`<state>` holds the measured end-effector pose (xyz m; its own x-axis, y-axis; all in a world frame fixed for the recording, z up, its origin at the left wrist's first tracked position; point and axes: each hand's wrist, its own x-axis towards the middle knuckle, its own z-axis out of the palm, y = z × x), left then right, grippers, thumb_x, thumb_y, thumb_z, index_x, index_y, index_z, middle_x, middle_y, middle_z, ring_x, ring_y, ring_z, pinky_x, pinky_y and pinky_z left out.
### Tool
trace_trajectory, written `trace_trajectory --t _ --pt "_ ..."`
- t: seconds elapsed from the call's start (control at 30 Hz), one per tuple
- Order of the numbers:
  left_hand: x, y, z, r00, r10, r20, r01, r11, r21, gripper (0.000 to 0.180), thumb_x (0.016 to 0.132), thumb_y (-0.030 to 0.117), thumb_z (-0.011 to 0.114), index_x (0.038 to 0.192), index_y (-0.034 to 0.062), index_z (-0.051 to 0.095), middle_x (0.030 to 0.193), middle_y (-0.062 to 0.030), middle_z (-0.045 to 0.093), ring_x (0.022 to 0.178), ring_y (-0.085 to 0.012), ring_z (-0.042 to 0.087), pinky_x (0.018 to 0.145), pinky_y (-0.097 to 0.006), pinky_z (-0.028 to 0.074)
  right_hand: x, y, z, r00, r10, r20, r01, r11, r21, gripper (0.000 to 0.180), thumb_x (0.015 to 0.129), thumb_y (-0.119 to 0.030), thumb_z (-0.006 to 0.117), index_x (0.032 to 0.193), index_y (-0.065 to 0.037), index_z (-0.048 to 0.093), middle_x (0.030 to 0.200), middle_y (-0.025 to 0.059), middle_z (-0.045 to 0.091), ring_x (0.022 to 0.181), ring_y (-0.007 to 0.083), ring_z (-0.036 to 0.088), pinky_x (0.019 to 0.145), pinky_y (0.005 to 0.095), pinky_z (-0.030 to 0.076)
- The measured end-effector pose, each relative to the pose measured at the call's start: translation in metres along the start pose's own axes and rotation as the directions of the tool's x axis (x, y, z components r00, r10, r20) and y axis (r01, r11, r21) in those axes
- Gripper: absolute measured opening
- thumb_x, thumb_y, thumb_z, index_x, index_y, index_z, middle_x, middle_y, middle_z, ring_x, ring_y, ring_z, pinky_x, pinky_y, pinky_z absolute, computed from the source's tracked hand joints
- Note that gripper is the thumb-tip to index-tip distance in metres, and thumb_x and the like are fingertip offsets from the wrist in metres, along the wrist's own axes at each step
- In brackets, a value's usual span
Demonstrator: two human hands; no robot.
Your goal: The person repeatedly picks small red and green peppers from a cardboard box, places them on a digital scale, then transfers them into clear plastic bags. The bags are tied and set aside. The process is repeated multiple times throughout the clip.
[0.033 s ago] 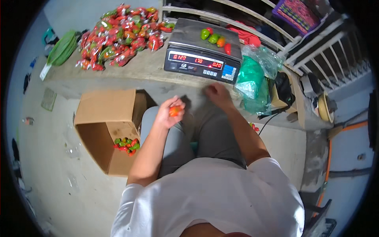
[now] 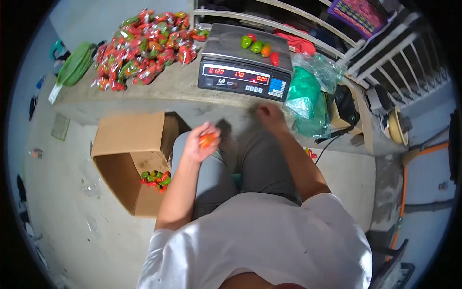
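Observation:
My left hand (image 2: 195,144) is closed around an orange-red pepper (image 2: 208,140) above my left thigh. In front of the ledge, below the scale, hangs my right hand (image 2: 272,118); it is blurred and its fingers cannot be made out. Beyond the hands, a digital scale (image 2: 219,45) with a lit red display stands on the ledge. Several loose peppers, green, orange and red, lie on its plate, among them a green pepper (image 2: 257,46) and a red pepper (image 2: 275,59).
Plastic-bagged peppers (image 2: 144,48) are heaped left of the scale, near a green net sack (image 2: 75,65). Green plastic bags (image 2: 305,91) lie to its right. On the floor, a cardboard box (image 2: 127,132) on its side holds loose peppers (image 2: 156,179). White railings (image 2: 269,20) run behind the ledge.
My left hand has shifted slightly left and down with the pepper still in it. My right hand has moved a little to the right. The peppers on the scale look the same.

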<state>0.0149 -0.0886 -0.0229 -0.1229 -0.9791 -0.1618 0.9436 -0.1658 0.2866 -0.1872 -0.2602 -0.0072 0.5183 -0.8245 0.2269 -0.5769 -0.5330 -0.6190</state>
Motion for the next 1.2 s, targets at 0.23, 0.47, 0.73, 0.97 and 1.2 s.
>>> trace_trajectory --t 0.23,0.47,0.73,0.97,1.2 --pt "-0.18 0.006 -0.061 0.87 0.43 -0.24 -0.456 0.888 -0.062 0.034 0.086 0.039 0.046 0.073 0.0076 0.046 0.071 -0.0049 0.04 0.05 -0.014 0.04 0.038 -0.022 0.034 0.001 0.11 -0.053 0.903 -0.096 -0.419 -0.084 0.917 -0.39 0.015 0.074 -0.008 0.05 0.084 -0.002 0.06 0.084 0.0181 0.058 0.08 0.0361 0.056 0.069 0.0413 0.047" --pt "-0.249 -0.013 -0.216 0.364 0.3 -0.882 -0.486 0.869 0.095 0.043 0.079 0.037 0.051 0.113 0.0124 0.04 0.095 -0.0082 0.051 0.079 -0.0224 0.052 0.073 -0.04 0.044 0.043 0.08 -0.081 0.948 0.314 0.04 -0.245 0.808 -0.536 0.022 0.074 -0.024 0.055 0.071 -0.004 0.062 0.078 0.0152 0.063 0.077 0.0283 0.06 0.068 0.0398 0.047" --pt "-0.212 -0.011 -0.183 0.193 0.489 -0.851 -0.206 0.868 0.452 0.05 0.081 0.028 0.047 0.126 0.013 0.028 0.115 -0.0102 0.042 0.104 -0.0284 0.041 0.081 -0.048 0.042 0.079 0.089 -0.149 0.88 0.275 -0.388 -0.249 0.961 0.117 0.024 0.076 -0.028 0.056 0.076 -0.005 0.063 0.076 0.0122 0.063 0.073 0.0265 0.06 0.07 0.0346 0.046" --pt "-0.177 -0.008 -0.048 0.021 0.906 -0.423 -0.119 0.422 0.899 0.039 0.084 0.004 0.043 0.122 0.0058 0.035 0.114 -0.01 0.04 0.102 -0.0212 0.042 0.087 -0.035 0.038 0.139 0.17 -0.14 0.726 0.33 -0.603 -0.449 0.892 -0.053 0.024 0.073 -0.015 0.05 0.091 -0.004 0.062 0.094 0.0198 0.06 0.087 0.0337 0.058 0.079 0.04 0.045" --pt "-0.128 -0.064 0.05 0.471 0.882 0.022 0.066 -0.06 0.996 0.042 0.074 -0.002 0.05 0.115 0.0016 0.041 0.114 -0.0131 0.042 0.105 -0.0224 0.043 0.09 -0.033 0.035 0.188 0.211 -0.132 0.808 0.394 -0.438 -0.485 0.867 -0.116 0.026 0.074 -0.014 0.048 0.093 -0.008 0.063 0.099 0.0179 0.059 0.095 0.0342 0.055 0.083 0.0412 0.043"
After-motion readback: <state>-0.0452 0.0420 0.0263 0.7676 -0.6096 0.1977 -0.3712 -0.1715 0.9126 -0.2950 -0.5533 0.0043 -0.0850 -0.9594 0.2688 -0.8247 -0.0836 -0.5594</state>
